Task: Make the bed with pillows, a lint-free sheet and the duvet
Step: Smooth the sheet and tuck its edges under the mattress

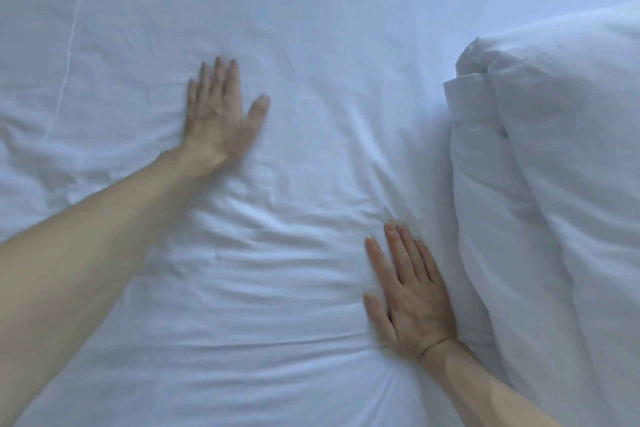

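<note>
Sheet (311,28): spread over the bed, creased between our hands. Left hand (218,114) and right hand (408,298) press flat, fingers straight, smoothing (duvet (561,184) bunched just right). Next: sweep creases outward.

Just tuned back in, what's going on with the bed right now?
A person has both bare hands flat, fingers straight, on the white fabric bed sheet. The left hand reaches further out, while the right hand presses nearer, close beside a puffy white bundle of bedding, either duvet or pillow. Creases run across the sheet between the hands, so it looks like smoothing is under way and the bundle is not yet spread.
</note>
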`<state>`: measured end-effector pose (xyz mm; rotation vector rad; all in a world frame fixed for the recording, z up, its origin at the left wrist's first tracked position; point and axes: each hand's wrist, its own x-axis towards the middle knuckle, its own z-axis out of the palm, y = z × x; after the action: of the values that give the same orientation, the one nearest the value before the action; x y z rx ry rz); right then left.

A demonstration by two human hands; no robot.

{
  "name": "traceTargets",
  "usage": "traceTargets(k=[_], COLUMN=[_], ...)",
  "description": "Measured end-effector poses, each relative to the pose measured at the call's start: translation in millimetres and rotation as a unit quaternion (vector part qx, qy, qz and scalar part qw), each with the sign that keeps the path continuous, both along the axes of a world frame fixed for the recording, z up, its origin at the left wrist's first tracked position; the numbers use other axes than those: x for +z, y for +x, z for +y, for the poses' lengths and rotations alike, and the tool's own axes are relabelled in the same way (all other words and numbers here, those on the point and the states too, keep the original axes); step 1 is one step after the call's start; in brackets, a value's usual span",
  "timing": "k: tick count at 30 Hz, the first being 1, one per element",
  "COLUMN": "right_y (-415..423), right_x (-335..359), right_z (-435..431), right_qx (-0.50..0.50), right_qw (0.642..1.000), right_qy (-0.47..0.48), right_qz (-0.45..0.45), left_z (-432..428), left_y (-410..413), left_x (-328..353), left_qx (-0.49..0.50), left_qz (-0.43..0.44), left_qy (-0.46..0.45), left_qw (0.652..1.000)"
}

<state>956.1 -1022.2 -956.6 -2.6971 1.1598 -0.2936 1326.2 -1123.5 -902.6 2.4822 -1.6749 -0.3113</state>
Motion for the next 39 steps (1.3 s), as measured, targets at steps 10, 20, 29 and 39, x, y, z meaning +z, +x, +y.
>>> traceTargets(k=[10,20,29,39], right_y=[-4,-2,-1,-3], right_x=[-2,-4,-6,9], right_z=[-3,-3,-3,7], right_qx=[0.009,-0.001,0.011,-0.003], right_qw=[1.0,1.0,0.999,0.995], right_qy=[0.0,-0.019,-0.049,-0.082], right_qz=[-0.007,-0.013,-0.005,0.049], left_z=[198,128,297,379], left_y=[-114,-2,-196,-278], left_x=[22,12,-4,-15], left_qx=[-0.489,0.021,-0.341,-0.408], left_qz=[0.2,0.016,0.085,0.117], left_qy=[0.041,0.018,0.027,0.005], left_qw=[0.848,0.999,0.936,0.906])
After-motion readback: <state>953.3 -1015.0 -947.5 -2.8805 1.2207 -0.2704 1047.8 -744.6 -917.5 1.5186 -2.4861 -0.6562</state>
